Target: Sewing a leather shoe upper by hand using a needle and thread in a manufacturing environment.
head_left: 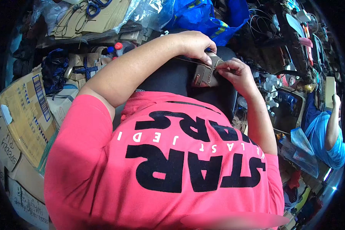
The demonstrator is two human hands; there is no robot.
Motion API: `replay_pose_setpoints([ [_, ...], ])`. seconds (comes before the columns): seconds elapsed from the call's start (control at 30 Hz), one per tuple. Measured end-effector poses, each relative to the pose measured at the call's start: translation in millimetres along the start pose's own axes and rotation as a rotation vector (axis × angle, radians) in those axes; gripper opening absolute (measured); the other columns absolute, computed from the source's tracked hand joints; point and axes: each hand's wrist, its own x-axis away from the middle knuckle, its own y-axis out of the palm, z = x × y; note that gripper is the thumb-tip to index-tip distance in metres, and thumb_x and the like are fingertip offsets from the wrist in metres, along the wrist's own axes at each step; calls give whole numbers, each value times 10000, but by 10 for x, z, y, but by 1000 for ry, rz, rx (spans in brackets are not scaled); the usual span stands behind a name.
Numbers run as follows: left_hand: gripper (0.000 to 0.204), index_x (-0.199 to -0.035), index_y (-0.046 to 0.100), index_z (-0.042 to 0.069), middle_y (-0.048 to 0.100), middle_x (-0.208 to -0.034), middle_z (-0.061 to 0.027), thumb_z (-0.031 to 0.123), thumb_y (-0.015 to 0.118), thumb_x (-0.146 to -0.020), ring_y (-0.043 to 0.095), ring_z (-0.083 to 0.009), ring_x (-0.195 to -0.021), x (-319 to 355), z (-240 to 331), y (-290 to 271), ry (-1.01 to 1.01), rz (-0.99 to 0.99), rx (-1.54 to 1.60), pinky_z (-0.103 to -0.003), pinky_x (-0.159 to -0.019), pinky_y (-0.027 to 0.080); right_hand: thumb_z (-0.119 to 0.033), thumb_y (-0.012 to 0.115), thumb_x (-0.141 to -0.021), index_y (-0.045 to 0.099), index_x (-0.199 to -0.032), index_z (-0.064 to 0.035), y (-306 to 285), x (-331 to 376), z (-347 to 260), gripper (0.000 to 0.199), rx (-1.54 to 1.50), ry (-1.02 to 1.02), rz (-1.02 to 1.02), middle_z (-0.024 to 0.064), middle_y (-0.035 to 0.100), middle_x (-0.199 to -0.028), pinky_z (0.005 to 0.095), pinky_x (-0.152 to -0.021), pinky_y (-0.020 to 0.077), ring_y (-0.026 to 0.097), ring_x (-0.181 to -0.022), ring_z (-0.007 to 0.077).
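Note:
A brown leather shoe (pixel 204 75), with lacing along its side, rests on my dark-clothed lap. My left hand (pixel 197 46) reaches over from the left, its fingers closed on the shoe's far upper edge. Something small and blue shows by those fingers; I cannot make out what it is. At the shoe's right side my right hand (pixel 235 73) is closed, thumb and forefinger pinching a thin cord (pixel 217 63) at the upper. Another thin strand runs left from the shoe across the dark cloth. The shoe's underside is hidden.
Cardboard boxes (pixel 27 111) stack at the left. Blue-handled scissors (pixel 92 9) lie on cardboard at the far left. A blue bag (pixel 195 19) sits beyond my lap. Several small bottles (pixel 271 86) crowd the right. A person in a blue shirt (pixel 326 130) is farther right.

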Motion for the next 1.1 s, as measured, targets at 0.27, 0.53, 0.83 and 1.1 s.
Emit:
replay_pose_setpoints([
  [0.27,434,-1023,628,70,658,-921,-139,320,765,-695,628,-319,-881,-6,-113,151,104,119,43,-408,-749,478,-38,708,-792,728,-967,-71,109,-39,296,179,-317,-79,-27,19,608,-833,274,-796,440,543,-864,130],
  [0.53,420,-973,604,62,641,-916,-127,302,780,-676,620,-308,-885,-36,-176,259,153,210,65,-393,-736,474,-64,741,-762,734,-907,-73,217,-82,344,146,-255,-106,87,34,623,-801,285,-729,466,574,-774,141],
  [0.83,432,-977,607,71,645,-909,-121,324,786,-675,622,-301,-879,-34,-148,249,136,222,40,-388,-732,475,-104,755,-748,734,-877,-75,189,-30,296,134,-167,-87,147,38,623,-770,292,-683,444,565,-745,145],
  [1.1,423,-975,609,74,645,-890,-116,316,785,-677,625,-287,-858,-8,-149,243,115,207,77,-382,-723,475,-116,748,-767,724,-874,-72,159,-54,369,118,-284,-78,57,23,617,-770,287,-729,429,546,-779,142],
])
